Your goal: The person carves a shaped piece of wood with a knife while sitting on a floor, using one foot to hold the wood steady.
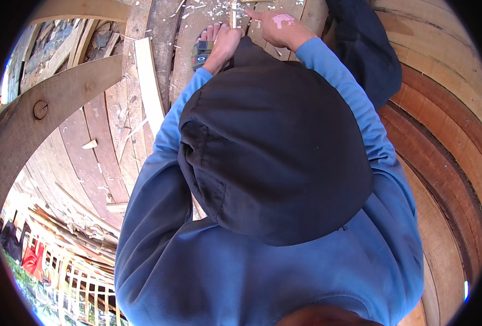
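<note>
At the top of the head view, my left hand (226, 48) is closed round the lower end of a thin, pale wooden stick (234, 15), which stands out beyond my fingers. Just right of it is my right hand (280, 28), its index finger stretched toward the stick and its other fingers curled under. Whatever those curled fingers hold, if anything, is hidden. Beside my left hand rests my sandalled foot (202, 48). A large dark-trousered knee (279, 157) rises between my blue-sleeved arms and covers much of the middle.
Pale shavings (197, 6) litter the plank floor (110, 146). A pale board (149, 81) lies left of my arm. Curved timber ribs (56, 98) arch on the left, and curved planks (431, 141) form the right side. Scrap wood and a slatted fence (78, 282) appear lower left.
</note>
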Demonstrator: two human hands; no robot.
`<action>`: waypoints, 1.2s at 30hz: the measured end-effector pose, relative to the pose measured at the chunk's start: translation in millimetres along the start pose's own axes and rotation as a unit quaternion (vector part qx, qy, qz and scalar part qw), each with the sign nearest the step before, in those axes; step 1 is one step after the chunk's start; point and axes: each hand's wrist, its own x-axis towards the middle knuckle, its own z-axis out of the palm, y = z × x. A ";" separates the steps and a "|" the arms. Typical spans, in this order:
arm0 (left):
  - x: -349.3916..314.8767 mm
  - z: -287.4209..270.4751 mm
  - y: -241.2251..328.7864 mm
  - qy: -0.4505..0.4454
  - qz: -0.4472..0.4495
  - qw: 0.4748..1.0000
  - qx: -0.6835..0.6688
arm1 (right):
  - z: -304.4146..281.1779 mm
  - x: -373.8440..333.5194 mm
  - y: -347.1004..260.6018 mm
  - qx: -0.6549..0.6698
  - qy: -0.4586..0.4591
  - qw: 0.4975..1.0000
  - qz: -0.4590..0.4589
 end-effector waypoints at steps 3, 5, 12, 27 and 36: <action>0.7 2.7 4.0 -0.008 -0.018 1.000 0.018 | 6.9 16.3 16.8 0.045 0.005 0.999 -0.014; 0.9 0.3 3.4 0.008 0.005 1.000 0.005 | 19.5 20.4 24.7 0.045 0.034 0.998 -0.028; 19.2 -78.6 49.1 -0.140 -0.135 0.975 -0.110 | 36.5 11.2 6.1 0.054 0.135 0.989 0.012; 18.3 -91.0 34.5 -0.131 -0.139 0.947 -0.257 | 8.9 -7.2 8.9 0.091 0.102 0.990 -0.020; 21.5 -103.6 45.8 -0.150 -0.161 0.928 -0.300 | 25.7 14.1 31.5 0.072 0.097 0.991 -0.060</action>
